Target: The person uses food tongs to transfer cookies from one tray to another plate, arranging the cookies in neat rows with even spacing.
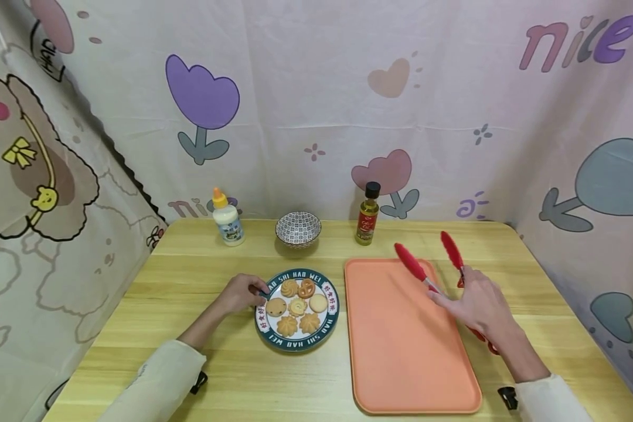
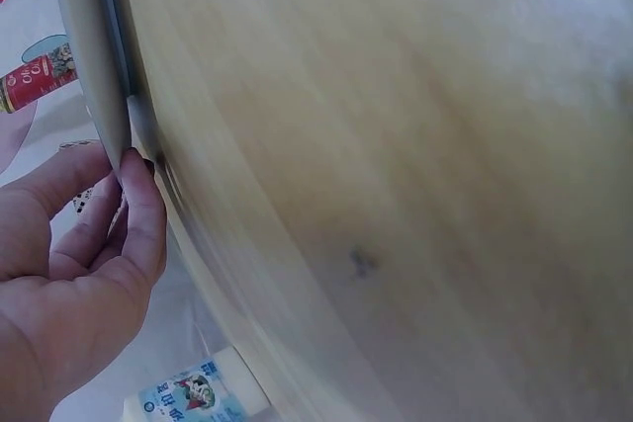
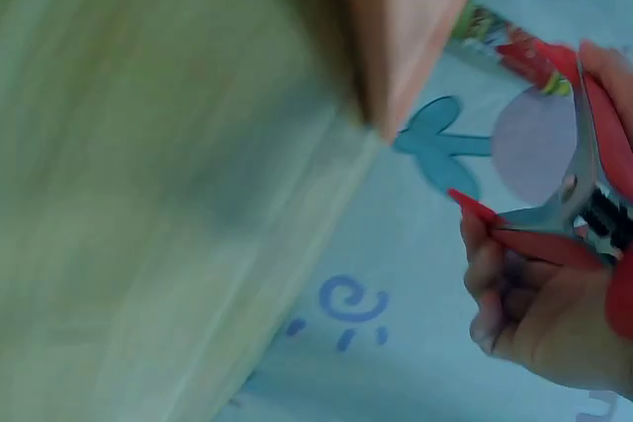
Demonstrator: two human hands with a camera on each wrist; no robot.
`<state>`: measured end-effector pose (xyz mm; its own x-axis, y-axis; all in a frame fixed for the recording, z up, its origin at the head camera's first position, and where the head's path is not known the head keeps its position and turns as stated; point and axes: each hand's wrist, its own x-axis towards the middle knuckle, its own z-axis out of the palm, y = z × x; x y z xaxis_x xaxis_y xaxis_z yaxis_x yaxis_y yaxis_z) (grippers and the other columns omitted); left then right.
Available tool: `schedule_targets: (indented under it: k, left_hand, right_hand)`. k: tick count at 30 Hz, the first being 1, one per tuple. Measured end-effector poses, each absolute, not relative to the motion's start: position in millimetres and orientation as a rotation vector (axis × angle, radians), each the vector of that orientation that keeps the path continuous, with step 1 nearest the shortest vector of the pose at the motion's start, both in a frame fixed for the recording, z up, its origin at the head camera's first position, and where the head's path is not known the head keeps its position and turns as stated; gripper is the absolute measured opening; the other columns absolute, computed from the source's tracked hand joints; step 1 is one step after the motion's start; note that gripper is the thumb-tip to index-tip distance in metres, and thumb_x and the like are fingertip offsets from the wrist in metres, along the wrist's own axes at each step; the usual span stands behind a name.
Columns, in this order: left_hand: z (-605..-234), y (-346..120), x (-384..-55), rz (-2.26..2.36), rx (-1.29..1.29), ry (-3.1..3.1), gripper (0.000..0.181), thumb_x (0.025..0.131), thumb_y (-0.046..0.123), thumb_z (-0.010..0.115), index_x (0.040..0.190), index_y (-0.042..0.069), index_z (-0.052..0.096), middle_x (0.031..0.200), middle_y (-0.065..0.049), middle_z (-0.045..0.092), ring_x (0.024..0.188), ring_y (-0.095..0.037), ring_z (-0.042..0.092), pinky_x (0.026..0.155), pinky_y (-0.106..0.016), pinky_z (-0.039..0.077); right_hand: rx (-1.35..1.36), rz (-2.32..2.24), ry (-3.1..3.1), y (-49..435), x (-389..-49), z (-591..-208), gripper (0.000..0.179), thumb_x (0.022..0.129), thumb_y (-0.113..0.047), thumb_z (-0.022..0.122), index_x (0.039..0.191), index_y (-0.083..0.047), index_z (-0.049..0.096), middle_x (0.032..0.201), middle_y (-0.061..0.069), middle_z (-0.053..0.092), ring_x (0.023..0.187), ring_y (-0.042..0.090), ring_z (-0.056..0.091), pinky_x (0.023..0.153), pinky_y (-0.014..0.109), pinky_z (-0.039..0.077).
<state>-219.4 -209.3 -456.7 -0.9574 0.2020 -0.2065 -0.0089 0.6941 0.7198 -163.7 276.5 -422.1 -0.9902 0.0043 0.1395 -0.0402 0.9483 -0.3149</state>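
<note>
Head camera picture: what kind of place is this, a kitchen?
Probably a makeshift snack table, not a real kitchen: cartoon sheets hang as walls round a wooden table bearing a plate of cookies, an oil bottle and an orange tray.

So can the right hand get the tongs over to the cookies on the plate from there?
Probably yes: the right hand holds the tongs over the flat orange tray; nothing tall stands before the cookies.

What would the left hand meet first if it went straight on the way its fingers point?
The left hand points right and already touches the plate rim. Going on, it would likely meet the cookies next, though height is unclear.
</note>
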Motion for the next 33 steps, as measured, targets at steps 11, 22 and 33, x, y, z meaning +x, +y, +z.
schedule_targets:
  k: [11, 22, 33]
  left_hand:
    - [-455, -210, -218, 1.147, 0.147, 2.621, 0.019, 0.074, -0.001, 0.071, 0.093, -0.001, 0.068, 0.089, -0.01, 0.063, 0.076, -0.018, 0.054, 0.063, -0.028, 0.048]
    - [-454, -208, -219, 1.132, 0.123, 2.614, 0.018, 0.076, 0.0, 0.071, 0.094, 0.001, 0.069, 0.086, -0.009, 0.061, 0.076, -0.018, 0.053, 0.064, -0.028, 0.047]
    - [-455, -208, -219, 1.122, 0.207, 2.633, 0.018, 0.077, 0.0, 0.07, 0.095, 0.001, 0.069, 0.09, -0.009, 0.063, 0.076, -0.017, 0.054, 0.064, -0.027, 0.047]
  right_hand:
    - [-0.276, 0.446, -3.061, 300, -169, -440, 0.095, 0.08, -0.073, 0.048, 0.103, 0.019, 0.039, 0.078, 0.022, 0.047, 0.056, 0.025, 0.046, 0.044, 0.031, 0.033]
    - [-0.37, 0.465, -3.199, 304, -175, -443, 0.104, 0.08, -0.071, 0.049, 0.106, 0.028, 0.03, 0.082, 0.029, 0.044, 0.058, 0.03, 0.05, 0.046, 0.033, 0.038]
    - [-0.354, 0.375, -3.228, 304, -178, -442, 0.094, 0.082, -0.073, 0.044, 0.082, 0.021, 0.045, 0.078, 0.029, 0.043, 0.055, 0.028, 0.048, 0.045, 0.032, 0.037]
